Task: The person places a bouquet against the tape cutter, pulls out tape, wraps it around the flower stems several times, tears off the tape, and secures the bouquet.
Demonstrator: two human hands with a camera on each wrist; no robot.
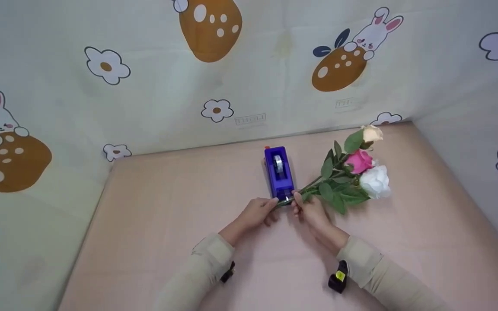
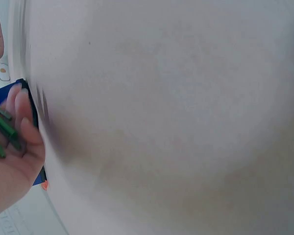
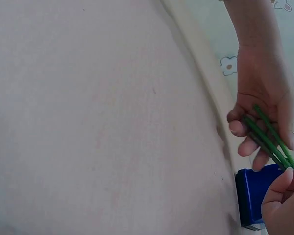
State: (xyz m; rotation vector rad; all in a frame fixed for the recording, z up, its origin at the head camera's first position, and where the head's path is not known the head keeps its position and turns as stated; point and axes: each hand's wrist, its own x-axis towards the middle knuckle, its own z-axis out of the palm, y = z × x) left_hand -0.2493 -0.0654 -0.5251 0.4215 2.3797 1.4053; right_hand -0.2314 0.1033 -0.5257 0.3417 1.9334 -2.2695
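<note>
Three artificial roses, one cream (image 1: 372,134), one pink (image 1: 359,161) and one white (image 1: 375,181), form a bunch pointing away to the right. My right hand (image 1: 316,214) pinches their green stems (image 3: 267,137) between thumb and fingers. Closer to the cut ends, my left hand (image 1: 257,212) holds the same stems, its fingers cupped under them and its thumb alongside. Directly beyond the hands stands a blue tape dispenser (image 1: 277,172) carrying a roll of clear tape (image 1: 278,163). The stems cross in front of its near, cutting end, where a shiny bit of tape shows.
A pale pink cloth-covered table (image 1: 167,224) lies under everything. Printed curtains (image 1: 158,99) with rabbits and flowers rise along its back and sides. Dark straps (image 1: 339,276) sit at the sleeve cuffs. Green leaves (image 1: 337,190) spread right of the dispenser.
</note>
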